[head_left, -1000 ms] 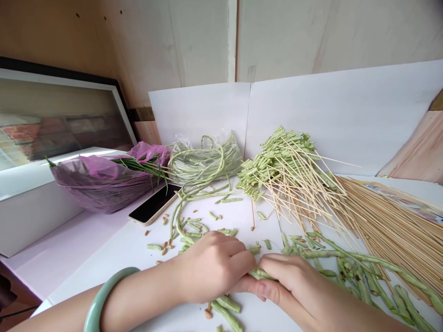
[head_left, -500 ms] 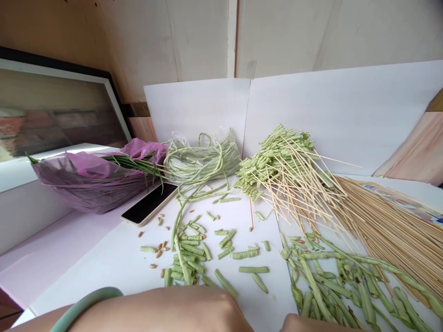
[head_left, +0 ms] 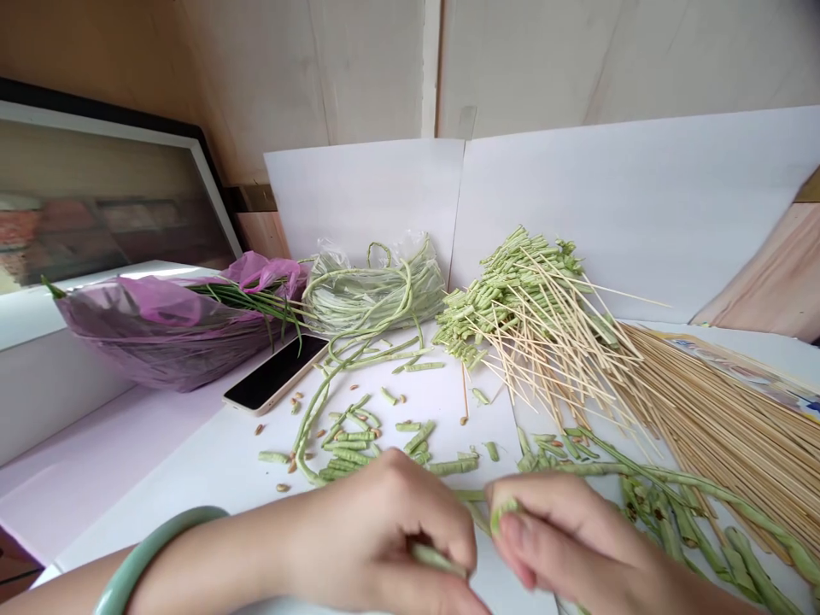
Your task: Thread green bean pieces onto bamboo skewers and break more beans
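My left hand (head_left: 377, 538), with a pale green bangle (head_left: 160, 547) on its wrist, pinches a pale green yardlong bean (head_left: 439, 559) at the front of the white table (head_left: 147, 521). My right hand (head_left: 564, 530) holds a bean piece (head_left: 504, 514) between its fingertips, close to my left hand. Cut bean pieces (head_left: 349, 444) and loose seeds (head_left: 295, 461) lie just beyond my left hand. Longer beans (head_left: 679, 512) lie beyond my right hand. Behind them are a plastic bag of coiled long beans (head_left: 371, 295) and beans threaded on bamboo skewers (head_left: 518, 299).
A flat stack of bamboo skewers (head_left: 723, 427) spreads to the right. A phone (head_left: 272, 373) lies beside a purple plastic bag of green stalks (head_left: 166, 333). White boards (head_left: 615, 205) stand at the back, and a framed picture (head_left: 108, 196) leans at the left.
Both hands have risen from the lower edge to the front middle and now hold bean. The long strand has swung left, and the camera has shifted slightly.
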Demonstrator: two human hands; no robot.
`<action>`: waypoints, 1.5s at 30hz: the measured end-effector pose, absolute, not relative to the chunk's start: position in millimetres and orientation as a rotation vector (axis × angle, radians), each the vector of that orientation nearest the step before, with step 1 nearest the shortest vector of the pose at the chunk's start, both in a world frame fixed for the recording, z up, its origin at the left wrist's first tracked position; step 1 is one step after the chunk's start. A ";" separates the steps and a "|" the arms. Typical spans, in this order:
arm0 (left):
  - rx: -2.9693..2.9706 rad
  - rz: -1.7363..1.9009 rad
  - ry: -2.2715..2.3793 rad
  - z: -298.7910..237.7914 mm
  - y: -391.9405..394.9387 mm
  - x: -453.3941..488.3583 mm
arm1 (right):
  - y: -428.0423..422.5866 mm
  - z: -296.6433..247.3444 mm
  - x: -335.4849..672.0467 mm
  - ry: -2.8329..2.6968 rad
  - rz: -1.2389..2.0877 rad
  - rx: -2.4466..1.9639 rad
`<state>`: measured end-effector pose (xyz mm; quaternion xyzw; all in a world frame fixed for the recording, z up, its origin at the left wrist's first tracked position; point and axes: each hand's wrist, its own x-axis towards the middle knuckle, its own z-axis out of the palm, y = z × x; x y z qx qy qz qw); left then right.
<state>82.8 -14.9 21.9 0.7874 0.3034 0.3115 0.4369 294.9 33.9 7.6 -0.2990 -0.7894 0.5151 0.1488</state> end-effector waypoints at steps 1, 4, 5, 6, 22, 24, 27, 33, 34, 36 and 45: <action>1.970 0.789 0.838 23.4 -11.9 80.2 | 36.8 6.6 291.5 -2.234 1.471 -0.890; 2.040 0.769 1.011 22.9 -5.2 72.3 | 43.3 -0.7 284.1 -2.195 1.366 -0.917; 2.071 0.758 1.041 22.7 -3.8 70.4 | 44.2 -2.7 282.7 -2.221 1.310 -0.913; 2.100 0.744 1.062 23.0 -2.8 69.2 | 44.4 -3.9 281.7 -2.261 1.234 -0.901; 2.158 0.674 1.303 33.8 -8.2 73.7 | 35.9 -18.8 280.0 -2.640 0.254 -0.437; 2.182 0.637 1.323 31.5 -6.9 74.4 | 35.6 -17.3 280.0 -2.675 0.242 -0.459; 2.158 0.593 1.323 28.1 -4.7 73.8 | 34.3 -16.0 281.1 -2.647 0.204 -0.466; 2.017 0.620 1.351 22.8 -2.4 72.1 | 34.9 -3.7 283.2 -2.493 0.156 -0.490; 1.996 0.615 1.347 22.6 -2.5 72.7 | 36.0 -0.9 283.2 -2.450 0.124 -0.512; 1.966 0.616 1.315 22.6 -3.1 74.7 | 38.4 2.3 282.8 -2.390 0.057 -0.537; 2.051 0.740 1.209 16.6 -8.1 83.6 | 38.8 -10.2 284.1 -2.404 0.051 -0.403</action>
